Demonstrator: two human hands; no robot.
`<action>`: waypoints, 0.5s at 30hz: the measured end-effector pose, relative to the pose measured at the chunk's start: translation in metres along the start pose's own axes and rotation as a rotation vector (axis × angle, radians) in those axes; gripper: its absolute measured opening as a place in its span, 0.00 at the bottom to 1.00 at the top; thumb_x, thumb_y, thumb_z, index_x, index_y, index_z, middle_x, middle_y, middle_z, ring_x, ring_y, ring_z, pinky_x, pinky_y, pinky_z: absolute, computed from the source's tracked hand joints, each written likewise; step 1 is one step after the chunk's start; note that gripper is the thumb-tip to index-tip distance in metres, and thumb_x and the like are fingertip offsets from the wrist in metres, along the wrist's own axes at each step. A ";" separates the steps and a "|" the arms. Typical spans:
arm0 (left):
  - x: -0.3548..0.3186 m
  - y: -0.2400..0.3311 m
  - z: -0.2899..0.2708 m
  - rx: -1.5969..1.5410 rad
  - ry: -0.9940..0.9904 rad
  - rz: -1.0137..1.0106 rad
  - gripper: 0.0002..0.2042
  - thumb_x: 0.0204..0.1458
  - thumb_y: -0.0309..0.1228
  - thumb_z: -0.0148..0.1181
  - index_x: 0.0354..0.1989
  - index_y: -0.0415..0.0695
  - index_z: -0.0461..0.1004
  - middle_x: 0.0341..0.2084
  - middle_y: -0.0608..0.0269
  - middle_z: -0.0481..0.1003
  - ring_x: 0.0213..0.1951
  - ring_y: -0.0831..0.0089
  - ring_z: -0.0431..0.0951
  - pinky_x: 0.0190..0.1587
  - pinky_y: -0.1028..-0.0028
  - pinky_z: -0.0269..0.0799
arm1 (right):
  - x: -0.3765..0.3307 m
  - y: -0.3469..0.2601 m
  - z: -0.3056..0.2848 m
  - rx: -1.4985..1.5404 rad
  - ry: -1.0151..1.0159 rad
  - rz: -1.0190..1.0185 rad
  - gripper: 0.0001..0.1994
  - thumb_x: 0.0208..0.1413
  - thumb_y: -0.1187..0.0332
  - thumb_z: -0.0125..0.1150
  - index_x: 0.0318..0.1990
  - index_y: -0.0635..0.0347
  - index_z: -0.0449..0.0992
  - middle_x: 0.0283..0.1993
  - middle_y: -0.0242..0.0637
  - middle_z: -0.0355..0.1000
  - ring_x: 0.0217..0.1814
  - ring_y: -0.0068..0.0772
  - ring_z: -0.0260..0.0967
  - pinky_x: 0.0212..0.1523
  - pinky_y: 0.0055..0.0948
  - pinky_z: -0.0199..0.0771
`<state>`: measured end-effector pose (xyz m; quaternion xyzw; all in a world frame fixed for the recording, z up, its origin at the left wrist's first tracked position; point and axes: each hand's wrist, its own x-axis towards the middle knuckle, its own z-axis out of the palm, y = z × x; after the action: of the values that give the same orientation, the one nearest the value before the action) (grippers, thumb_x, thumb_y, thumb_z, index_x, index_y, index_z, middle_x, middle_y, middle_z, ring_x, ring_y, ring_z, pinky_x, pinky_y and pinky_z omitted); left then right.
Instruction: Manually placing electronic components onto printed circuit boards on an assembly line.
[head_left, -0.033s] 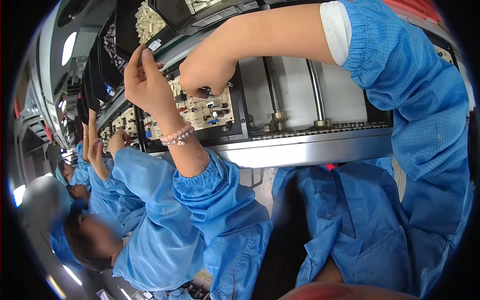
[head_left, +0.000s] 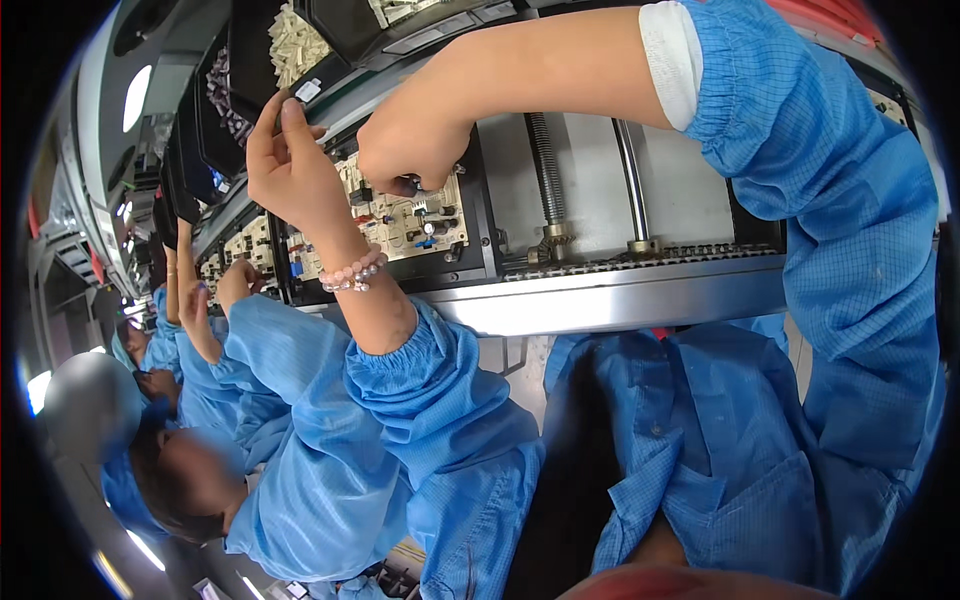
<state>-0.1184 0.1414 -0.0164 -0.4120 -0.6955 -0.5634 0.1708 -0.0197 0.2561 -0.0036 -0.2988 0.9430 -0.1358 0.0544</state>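
My right hand (head_left: 415,140) reaches in from the upper right, low over a beige circuit board (head_left: 398,212) full of small components. Its fingers are curled in, and a small dark piece shows beneath them; I cannot tell what it is. My left hand (head_left: 292,170), with a beaded bracelet (head_left: 355,270) at the wrist, is raised over the board's left side. Its thumb and index tips come together close to the edge of a black parts bin (head_left: 255,60). Whatever may be between those tips is hidden.
White connectors (head_left: 297,45) and purplish parts (head_left: 228,105) fill bins at the back left. Right of the board run a threaded rod (head_left: 547,170), a smooth rod (head_left: 630,180) and a chain (head_left: 650,255) along a metal rail (head_left: 620,300). At left, a co-worker's hand (head_left: 240,280) is over another board.
My left hand has shifted very slightly to the left. My right hand stays over the circuit board, almost unmoved.
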 end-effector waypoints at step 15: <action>-0.009 -0.004 0.016 0.064 -0.039 0.004 0.09 0.55 0.28 0.59 0.41 0.36 0.77 0.18 0.66 0.75 0.20 0.86 0.71 0.22 0.85 0.61 | -0.015 -0.008 0.000 -0.135 -0.094 0.011 0.08 0.41 0.73 0.61 0.29 0.69 0.77 0.27 0.46 0.74 0.29 0.44 0.72 0.31 0.42 0.73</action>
<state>-0.1124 0.1524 -0.0294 -0.4186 -0.7155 -0.5322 0.1717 -0.0029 0.2584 -0.0014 -0.3026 0.9481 -0.0574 0.0788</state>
